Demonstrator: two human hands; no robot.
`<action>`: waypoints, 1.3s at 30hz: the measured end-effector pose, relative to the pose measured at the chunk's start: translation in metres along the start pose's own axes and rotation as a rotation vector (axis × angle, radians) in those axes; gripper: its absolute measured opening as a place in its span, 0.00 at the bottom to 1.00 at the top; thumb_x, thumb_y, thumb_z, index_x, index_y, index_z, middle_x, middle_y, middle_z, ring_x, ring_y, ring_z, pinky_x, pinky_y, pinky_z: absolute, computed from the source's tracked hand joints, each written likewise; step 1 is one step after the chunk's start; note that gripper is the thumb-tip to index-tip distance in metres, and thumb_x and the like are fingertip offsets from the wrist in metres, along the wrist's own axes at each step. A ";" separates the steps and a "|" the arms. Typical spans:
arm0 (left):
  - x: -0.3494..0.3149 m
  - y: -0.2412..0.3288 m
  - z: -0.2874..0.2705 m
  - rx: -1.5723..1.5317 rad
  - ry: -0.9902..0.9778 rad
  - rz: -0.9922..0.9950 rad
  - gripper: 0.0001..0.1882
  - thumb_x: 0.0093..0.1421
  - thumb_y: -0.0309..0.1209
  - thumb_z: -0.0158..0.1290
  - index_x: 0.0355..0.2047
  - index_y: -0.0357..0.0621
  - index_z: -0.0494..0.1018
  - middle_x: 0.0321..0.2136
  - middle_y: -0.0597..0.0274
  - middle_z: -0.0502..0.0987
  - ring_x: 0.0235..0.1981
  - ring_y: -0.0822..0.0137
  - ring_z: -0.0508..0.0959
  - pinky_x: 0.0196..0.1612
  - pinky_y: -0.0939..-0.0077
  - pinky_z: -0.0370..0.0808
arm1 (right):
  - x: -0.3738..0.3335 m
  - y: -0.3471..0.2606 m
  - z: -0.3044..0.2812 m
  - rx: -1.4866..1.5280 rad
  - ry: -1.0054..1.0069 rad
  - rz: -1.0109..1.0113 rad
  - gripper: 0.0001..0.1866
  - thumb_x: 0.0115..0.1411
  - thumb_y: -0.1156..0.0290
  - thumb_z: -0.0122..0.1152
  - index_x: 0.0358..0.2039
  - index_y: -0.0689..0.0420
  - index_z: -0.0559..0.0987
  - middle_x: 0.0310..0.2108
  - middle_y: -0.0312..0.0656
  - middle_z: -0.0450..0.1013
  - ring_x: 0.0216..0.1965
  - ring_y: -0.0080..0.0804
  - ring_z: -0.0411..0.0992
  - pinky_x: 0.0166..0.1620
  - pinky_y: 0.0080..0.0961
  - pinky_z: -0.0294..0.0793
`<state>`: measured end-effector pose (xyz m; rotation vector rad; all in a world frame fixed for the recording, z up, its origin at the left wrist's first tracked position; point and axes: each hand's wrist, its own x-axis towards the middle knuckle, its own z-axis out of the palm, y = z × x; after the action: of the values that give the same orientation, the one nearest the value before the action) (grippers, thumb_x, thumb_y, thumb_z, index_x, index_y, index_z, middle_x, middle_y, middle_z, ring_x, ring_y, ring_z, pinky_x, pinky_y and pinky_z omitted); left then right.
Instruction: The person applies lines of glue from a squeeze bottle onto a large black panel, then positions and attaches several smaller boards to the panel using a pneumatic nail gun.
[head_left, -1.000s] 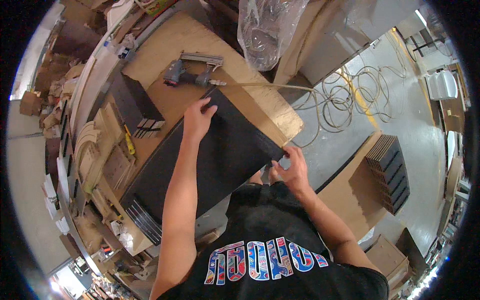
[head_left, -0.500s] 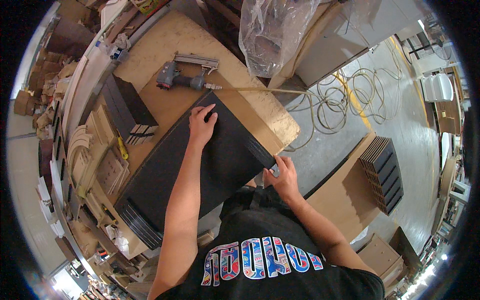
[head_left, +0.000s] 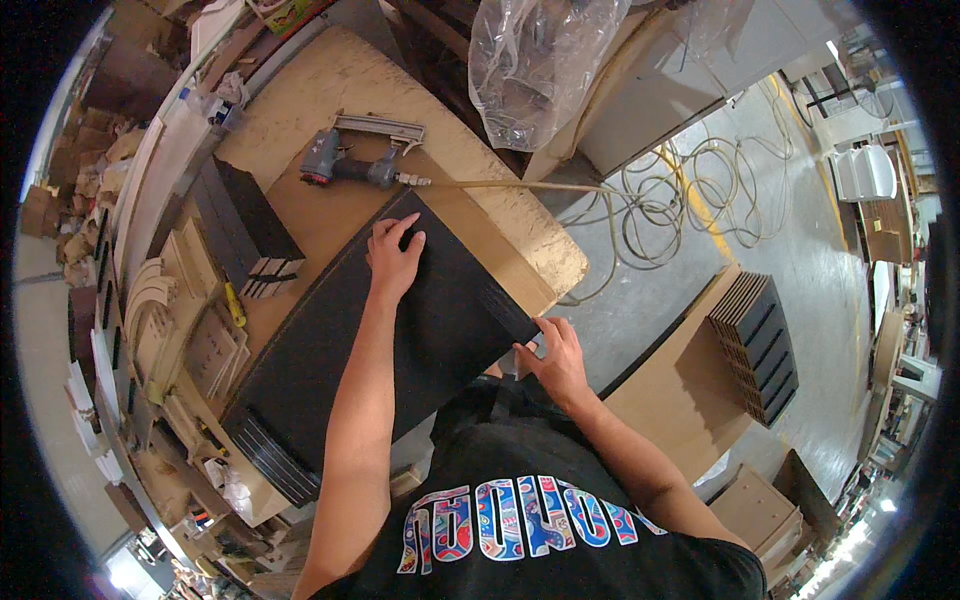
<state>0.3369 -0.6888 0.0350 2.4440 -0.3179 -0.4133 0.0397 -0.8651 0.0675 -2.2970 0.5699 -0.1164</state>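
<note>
A large black panel point(head_left: 440, 290) lies slantwise on the workbench in front of me. My left hand point(head_left: 394, 258) rests on it near its far corner, fingers and thumb spread. At the panel's right end runs a narrow black strip point(head_left: 508, 312). My right hand point(head_left: 558, 365) grips the near right corner there between fingers and thumb; I cannot tell whether it holds the strip, the panel or both. Several stacked black strips point(head_left: 275, 460) lie at the panel's lower left end. Beyond my left hand sits a nail gun point(head_left: 350, 165) on brown cardboard.
An air hose point(head_left: 520, 184) runs from the nail gun to coils on the floor. Black boards point(head_left: 245, 220) and a yellow-handled tool point(head_left: 235, 305) lie left of the panel. Clear plastic wrap point(head_left: 540, 70) hangs beyond the bench. Stacked black-faced pieces point(head_left: 755, 345) rest on cardboard at right.
The whole view has shifted slightly, so the bench appears a little farther left. Both hands stay at the same places on the panel, with the right thumb slightly moved.
</note>
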 end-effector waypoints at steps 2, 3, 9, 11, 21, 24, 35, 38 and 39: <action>-0.006 -0.001 -0.003 0.005 0.023 -0.006 0.33 0.65 0.42 0.63 0.70 0.60 0.70 0.62 0.57 0.70 0.63 0.50 0.70 0.67 0.48 0.66 | 0.000 0.000 -0.001 -0.012 -0.035 -0.011 0.39 0.54 0.61 0.80 0.62 0.63 0.73 0.52 0.53 0.73 0.54 0.55 0.72 0.58 0.45 0.74; -0.013 0.002 -0.001 -0.108 0.091 0.017 0.37 0.65 0.41 0.64 0.72 0.55 0.65 0.63 0.54 0.69 0.63 0.50 0.70 0.68 0.49 0.65 | 0.001 -0.003 -0.005 -0.026 -0.049 -0.011 0.40 0.55 0.60 0.79 0.63 0.62 0.72 0.53 0.54 0.72 0.55 0.56 0.72 0.59 0.45 0.73; -0.146 0.035 0.043 -0.142 0.091 0.183 0.64 0.50 0.45 0.76 0.77 0.37 0.48 0.75 0.38 0.55 0.76 0.41 0.56 0.77 0.47 0.52 | 0.034 0.019 -0.041 0.001 -0.021 -0.105 0.38 0.59 0.64 0.75 0.66 0.61 0.69 0.54 0.55 0.71 0.56 0.58 0.71 0.60 0.47 0.72; -0.183 0.050 0.055 -0.065 0.046 0.261 0.67 0.45 0.57 0.76 0.75 0.37 0.53 0.74 0.34 0.56 0.76 0.35 0.55 0.77 0.41 0.50 | 0.074 0.022 -0.044 -0.007 -0.010 -0.223 0.35 0.60 0.66 0.73 0.64 0.60 0.70 0.54 0.55 0.72 0.56 0.59 0.71 0.59 0.47 0.72; -0.203 0.064 0.119 0.237 0.359 0.335 0.40 0.52 0.58 0.71 0.62 0.57 0.77 0.68 0.47 0.71 0.73 0.42 0.65 0.74 0.43 0.61 | 0.345 -0.138 0.106 0.005 -0.136 -0.787 0.26 0.66 0.60 0.65 0.61 0.59 0.75 0.55 0.58 0.74 0.59 0.58 0.71 0.62 0.47 0.72; -0.209 0.065 0.120 0.208 0.376 0.308 0.37 0.52 0.52 0.73 0.61 0.60 0.78 0.67 0.50 0.72 0.72 0.44 0.67 0.73 0.45 0.64 | 0.336 -0.141 0.111 0.135 -0.182 -0.624 0.21 0.66 0.60 0.65 0.53 0.62 0.80 0.49 0.56 0.78 0.51 0.54 0.77 0.56 0.45 0.76; -0.217 0.062 0.118 0.260 0.342 0.295 0.31 0.57 0.53 0.69 0.57 0.53 0.81 0.65 0.46 0.75 0.69 0.44 0.72 0.72 0.44 0.67 | 0.209 -0.032 0.052 0.262 -0.307 -0.237 0.22 0.62 0.59 0.73 0.50 0.62 0.84 0.41 0.52 0.80 0.43 0.50 0.80 0.48 0.41 0.79; -0.215 0.058 0.117 0.247 0.331 0.306 0.31 0.56 0.52 0.70 0.56 0.51 0.81 0.64 0.46 0.76 0.68 0.44 0.73 0.71 0.43 0.67 | 0.206 -0.034 0.057 0.187 -0.232 -0.259 0.21 0.63 0.59 0.72 0.51 0.59 0.85 0.43 0.51 0.82 0.43 0.48 0.81 0.48 0.38 0.80; -0.214 0.057 0.117 0.243 0.332 0.306 0.31 0.56 0.52 0.70 0.56 0.51 0.81 0.64 0.46 0.77 0.68 0.44 0.73 0.71 0.42 0.67 | 0.205 -0.039 0.053 0.181 -0.245 -0.237 0.20 0.64 0.58 0.72 0.50 0.59 0.86 0.45 0.52 0.82 0.45 0.50 0.81 0.50 0.39 0.80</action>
<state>0.0894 -0.7277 0.0289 2.5849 -0.6139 0.1724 0.2509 -0.8946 0.0392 -2.1526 0.1543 0.0002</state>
